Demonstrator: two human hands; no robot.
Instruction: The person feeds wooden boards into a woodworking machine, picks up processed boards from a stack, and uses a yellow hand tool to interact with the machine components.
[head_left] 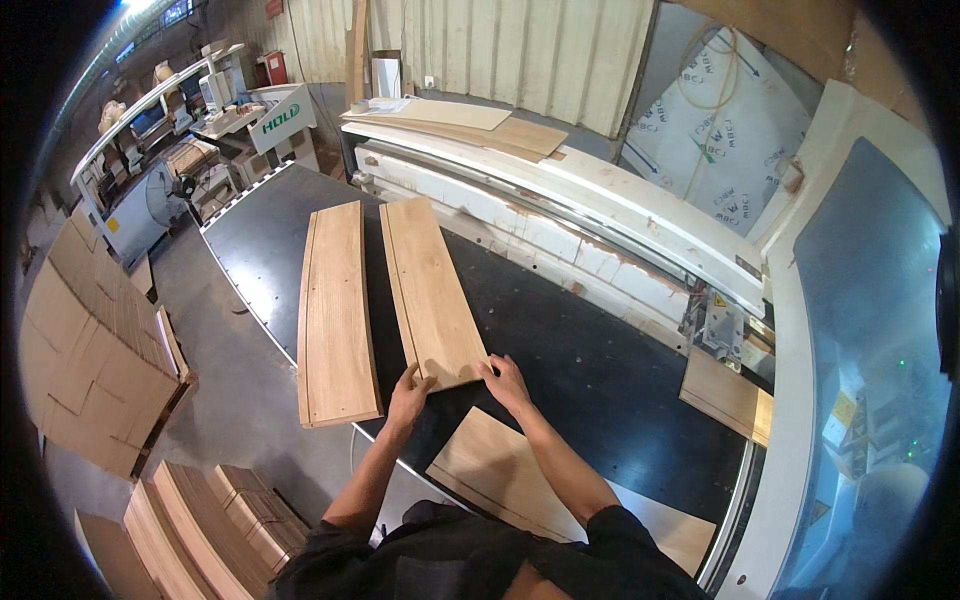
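A light wood-grain board with a groove along its left edge lies lengthwise on the black machine table. At its near left corner, my left hand grips the end, thumb on the top face. My right hand has its fingers closed on the near right corner. Left of it lies a similar grooved board, a narrow gap between the two at the far end. A third board lies under my right forearm, partly hidden by my arm and body.
Another board sits partly within the machine at right, beside a curved blue-tinted window. A white machine beam runs along the far side, with flat panels on top. Stacked boards and piled brown panels stand at left.
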